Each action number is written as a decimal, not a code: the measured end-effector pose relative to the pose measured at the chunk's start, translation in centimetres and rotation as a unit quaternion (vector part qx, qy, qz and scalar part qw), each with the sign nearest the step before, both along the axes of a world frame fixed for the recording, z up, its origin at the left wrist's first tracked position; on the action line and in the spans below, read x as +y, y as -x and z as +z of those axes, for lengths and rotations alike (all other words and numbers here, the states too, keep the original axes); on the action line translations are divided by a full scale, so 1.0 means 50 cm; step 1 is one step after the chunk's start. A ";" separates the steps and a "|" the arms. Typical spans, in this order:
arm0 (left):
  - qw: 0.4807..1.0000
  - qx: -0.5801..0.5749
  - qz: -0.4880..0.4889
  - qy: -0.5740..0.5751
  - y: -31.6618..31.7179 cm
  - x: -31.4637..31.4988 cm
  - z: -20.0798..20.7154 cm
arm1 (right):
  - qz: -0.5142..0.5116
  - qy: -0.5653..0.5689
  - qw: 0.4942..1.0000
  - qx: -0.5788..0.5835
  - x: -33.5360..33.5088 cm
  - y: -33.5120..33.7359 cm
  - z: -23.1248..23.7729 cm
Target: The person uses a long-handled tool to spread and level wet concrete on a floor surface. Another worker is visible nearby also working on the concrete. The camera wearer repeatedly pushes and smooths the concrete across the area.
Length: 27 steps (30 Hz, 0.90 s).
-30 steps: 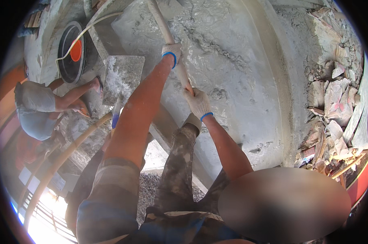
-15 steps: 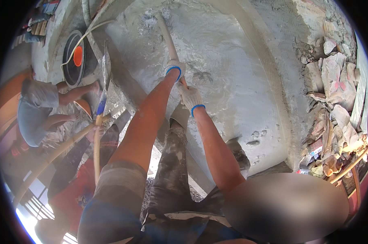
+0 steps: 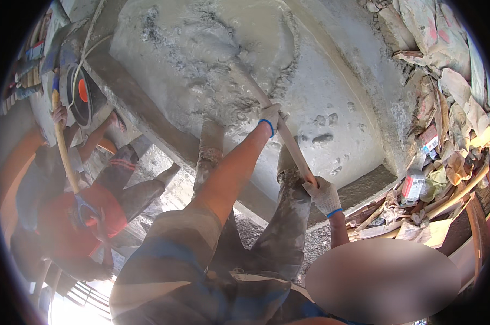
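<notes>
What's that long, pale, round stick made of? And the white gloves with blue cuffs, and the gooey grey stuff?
The long, pale, round stick looks wooden: dull and brownish. The white gloves with blue cuffs seem knitted, maybe cotton: matte and soft-looking. The gooey grey stuff is probably wet cement or mortar: shiny, lumpy, dented.

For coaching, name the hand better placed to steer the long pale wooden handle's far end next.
Probably the left hand: it grips the handle nearer the end in wet grey cement; the right hand holds the other end.
</notes>
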<state>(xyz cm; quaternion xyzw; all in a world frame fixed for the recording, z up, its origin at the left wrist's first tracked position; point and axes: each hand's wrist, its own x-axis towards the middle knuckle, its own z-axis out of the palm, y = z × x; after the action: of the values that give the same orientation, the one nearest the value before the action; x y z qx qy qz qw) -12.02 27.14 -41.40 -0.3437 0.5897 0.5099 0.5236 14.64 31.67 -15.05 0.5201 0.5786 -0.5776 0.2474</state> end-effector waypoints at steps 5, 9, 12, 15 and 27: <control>0.996 -0.086 0.015 -0.022 -0.223 0.001 0.161 | 0.035 -0.060 0.997 -0.047 -0.025 -0.247 0.065; 0.974 -0.223 0.021 -0.016 -0.300 -0.052 0.246 | 0.085 -0.071 0.988 -0.104 -0.068 -0.361 0.142; 0.960 -0.280 -0.005 -0.021 -0.291 -0.082 0.262 | 0.123 -0.077 0.980 -0.139 -0.073 -0.316 0.208; 0.966 -0.253 -0.042 -0.003 -0.196 -0.064 0.237 | 0.143 -0.087 0.973 -0.162 -0.090 -0.208 0.197; 0.992 -0.030 -0.121 0.004 0.491 -0.026 0.009 | 0.031 -0.079 0.996 -0.017 -0.090 0.445 -0.059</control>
<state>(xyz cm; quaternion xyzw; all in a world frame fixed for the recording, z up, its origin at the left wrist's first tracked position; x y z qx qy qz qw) -36.57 25.83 -40.94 -0.2867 0.6131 0.4300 0.5975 -7.61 27.17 -17.98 0.5297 0.6337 -0.5133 0.2331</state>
